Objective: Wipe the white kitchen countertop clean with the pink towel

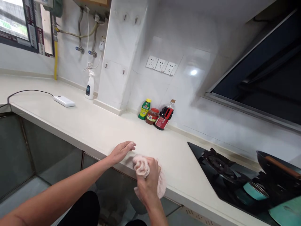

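Head view | looked forward and down along countertop (98, 131) toward tiled wall (164, 40) | near, at arm's reach | horizon apparently tilted.

White tiled wall (207, 56) (three sockets (161, 65) mounted) backs a cream counter (77, 122); window (14, 22) at left.

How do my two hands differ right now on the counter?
The left hand lies open and flat, fingers stretched along the countertop edge, holding nothing. The right hand is closed, gripping a bunched pinkish cloth pressed onto the counter. The left reaches further along the counter; the right sits nearer you. Both are bare and rest on the countertop.
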The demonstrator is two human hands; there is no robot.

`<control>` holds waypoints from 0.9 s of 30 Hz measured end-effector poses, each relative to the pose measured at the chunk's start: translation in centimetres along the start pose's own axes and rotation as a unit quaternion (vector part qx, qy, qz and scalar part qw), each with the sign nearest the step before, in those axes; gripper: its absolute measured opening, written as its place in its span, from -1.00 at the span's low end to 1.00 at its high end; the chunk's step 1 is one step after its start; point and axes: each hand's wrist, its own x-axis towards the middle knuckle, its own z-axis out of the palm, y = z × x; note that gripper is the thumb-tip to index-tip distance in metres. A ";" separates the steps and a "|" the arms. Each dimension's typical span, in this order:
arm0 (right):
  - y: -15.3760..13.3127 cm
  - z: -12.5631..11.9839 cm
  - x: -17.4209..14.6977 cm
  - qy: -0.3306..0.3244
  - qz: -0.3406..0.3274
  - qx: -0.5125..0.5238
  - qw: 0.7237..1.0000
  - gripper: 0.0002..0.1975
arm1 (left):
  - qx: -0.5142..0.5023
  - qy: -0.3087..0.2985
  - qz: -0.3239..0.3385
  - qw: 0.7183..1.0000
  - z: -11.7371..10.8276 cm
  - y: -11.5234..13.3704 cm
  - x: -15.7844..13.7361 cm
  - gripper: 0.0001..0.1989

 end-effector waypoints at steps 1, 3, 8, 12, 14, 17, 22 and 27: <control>-0.3 0.2 1.1 0.029 0.062 0.093 0.993 -0.76 | -0.029 0.003 -0.010 1.000 -0.2 0.2 -0.1 -0.42; -0.6 0.6 3.6 0.069 0.170 0.247 0.952 -0.66 | -0.061 -0.002 -0.018 0.998 -0.6 0.9 -0.5 -0.43; 2.9 -0.6 7.3 0.047 0.239 0.293 0.925 -0.45 | -0.048 0.021 -0.021 0.998 -2.6 2.0 -2.0 -0.44; 8.7 -5.4 4.8 0.099 0.310 0.140 0.935 -0.09 | 0.048 0.044 -0.024 0.998 -4.4 1.6 -2.5 -0.45; 10.9 -8.8 3.1 0.115 0.314 0.089 0.938 -0.18 | 0.105 0.035 0.004 0.994 -4.3 1.5 -2.2 -0.55; 12.6 -13.6 1.6 0.056 0.276 -0.058 0.958 -0.44 | 0.202 0.004 0.089 0.975 -2.6 2.2 -1.5 -0.65; 15.2 -17.6 1.1 -0.007 0.217 -0.339 0.915 -0.44 | 0.334 -0.128 0.189 0.914 1.6 3.4 0.2 -0.40; 18.8 -17.6 0.7 -0.078 0.231 -0.313 0.918 -0.43 | 0.359 -0.237 0.124 0.894 6.6 3.3 1.7 0.01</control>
